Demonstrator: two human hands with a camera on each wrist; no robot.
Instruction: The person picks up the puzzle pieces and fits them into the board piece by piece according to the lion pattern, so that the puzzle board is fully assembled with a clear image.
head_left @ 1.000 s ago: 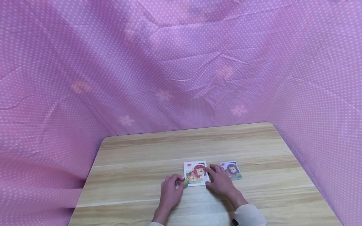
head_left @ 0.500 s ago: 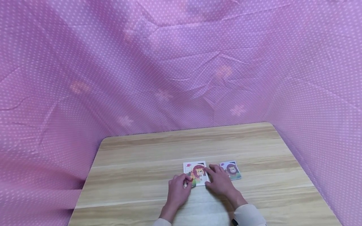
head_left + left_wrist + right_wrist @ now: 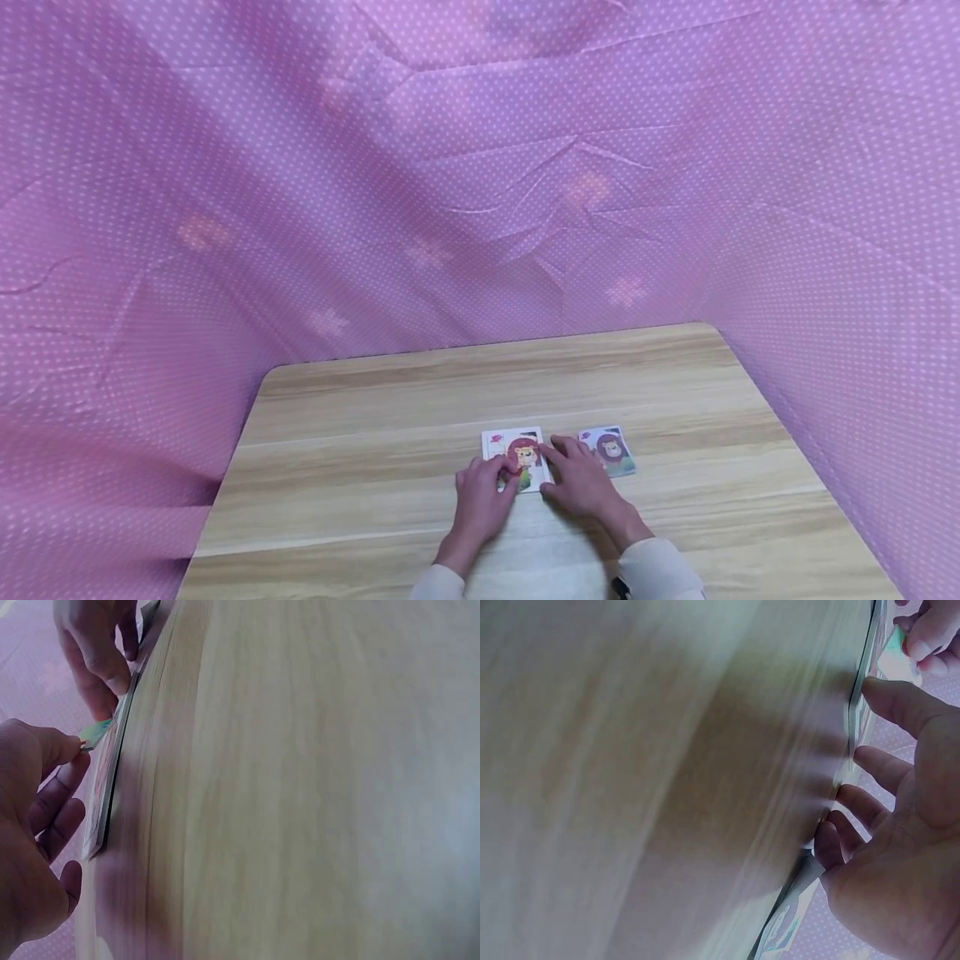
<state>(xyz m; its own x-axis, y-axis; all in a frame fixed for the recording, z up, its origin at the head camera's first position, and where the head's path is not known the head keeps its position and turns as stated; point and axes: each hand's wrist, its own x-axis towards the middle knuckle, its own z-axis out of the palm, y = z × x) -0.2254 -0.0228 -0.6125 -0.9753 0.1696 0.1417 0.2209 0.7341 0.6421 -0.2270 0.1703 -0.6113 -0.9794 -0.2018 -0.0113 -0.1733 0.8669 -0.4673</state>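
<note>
A white-framed jigsaw puzzle (image 3: pixel 546 473) with a lion picture lies on the table, its lower left covered by my left hand (image 3: pixel 483 500). Between thumb and index finger that hand pinches a green puzzle piece (image 3: pixel 95 733) over the lower part of the board. In the left wrist view the piece is tilted, its far edge close to the board's surface. My right hand (image 3: pixel 588 483) rests at the board's right side, thumb near the lower right corner and index finger on the right edge. Its fingers look spread and fairly straight in the right wrist view.
A lion picture card (image 3: pixel 613 450) lies just right of the board, partly behind my right hand. The wood-grain table (image 3: pixel 360 450) has rounded far corners. Pink dotted cloth (image 3: pixel 450 208) hangs behind and at both sides.
My left hand has carried the green puzzle piece rightward, from the board's lower left corner to over its lower middle. My right hand has stayed at the board's right edge.
</note>
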